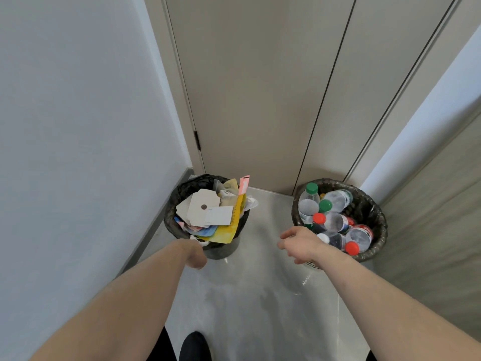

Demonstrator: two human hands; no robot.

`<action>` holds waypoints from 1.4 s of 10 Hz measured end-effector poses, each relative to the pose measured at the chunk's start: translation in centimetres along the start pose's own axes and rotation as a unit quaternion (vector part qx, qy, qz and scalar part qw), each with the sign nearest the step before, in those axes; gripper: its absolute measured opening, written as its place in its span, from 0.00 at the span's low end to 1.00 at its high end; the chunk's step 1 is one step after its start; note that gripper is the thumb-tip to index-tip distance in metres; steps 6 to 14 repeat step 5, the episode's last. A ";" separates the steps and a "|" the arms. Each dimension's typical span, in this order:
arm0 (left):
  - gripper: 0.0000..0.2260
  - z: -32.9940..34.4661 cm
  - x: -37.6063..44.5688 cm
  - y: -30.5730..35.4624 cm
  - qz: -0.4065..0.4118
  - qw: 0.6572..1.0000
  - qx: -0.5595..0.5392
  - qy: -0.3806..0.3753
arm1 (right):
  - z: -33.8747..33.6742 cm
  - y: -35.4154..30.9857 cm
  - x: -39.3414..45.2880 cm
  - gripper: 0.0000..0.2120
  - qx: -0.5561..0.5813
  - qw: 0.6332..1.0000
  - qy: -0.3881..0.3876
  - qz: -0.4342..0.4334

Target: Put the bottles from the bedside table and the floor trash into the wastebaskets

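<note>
Two lined wastebaskets (374,212) hold paper trash (208,212) and bottles (335,222)

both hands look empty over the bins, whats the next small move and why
Probably draw both hands back and turn away to look for more trash. The left hand and right hand hold nothing, paper fills the left bin, bottles the right bin, and the floor here shows no trash.

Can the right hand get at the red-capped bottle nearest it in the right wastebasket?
Probably yes: the right hand hovers open beside the right wastebasket, and the red-capped bottle lies on top, uncovered.
</note>
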State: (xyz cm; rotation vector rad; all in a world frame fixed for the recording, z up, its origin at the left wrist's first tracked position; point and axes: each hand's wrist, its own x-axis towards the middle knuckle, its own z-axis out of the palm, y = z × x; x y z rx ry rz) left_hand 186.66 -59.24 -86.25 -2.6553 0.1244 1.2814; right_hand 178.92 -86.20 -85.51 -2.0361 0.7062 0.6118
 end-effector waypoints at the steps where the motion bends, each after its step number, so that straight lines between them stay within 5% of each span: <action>1: 0.25 -0.4 -1.2 0.7 0.007 1.000 -0.001 0.009 | -1.2 1.0 -0.9 0.17 -0.009 1.000 0.003 -0.008; 3: 0.18 -1.2 -3.7 2.5 0.074 0.992 -0.081 0.055 | -4.2 2.6 -4.4 0.22 -0.075 0.996 0.019 -0.040; 5: 0.21 -1.9 -8.8 4.6 0.151 0.951 -0.201 0.181 | -5.3 3.1 -9.4 0.25 -0.102 0.990 0.063 -0.078; 14: 0.21 -1.9 -8.8 4.6 0.151 0.951 -0.201 0.181 | -5.3 3.1 -9.4 0.25 -0.102 0.990 0.063 -0.078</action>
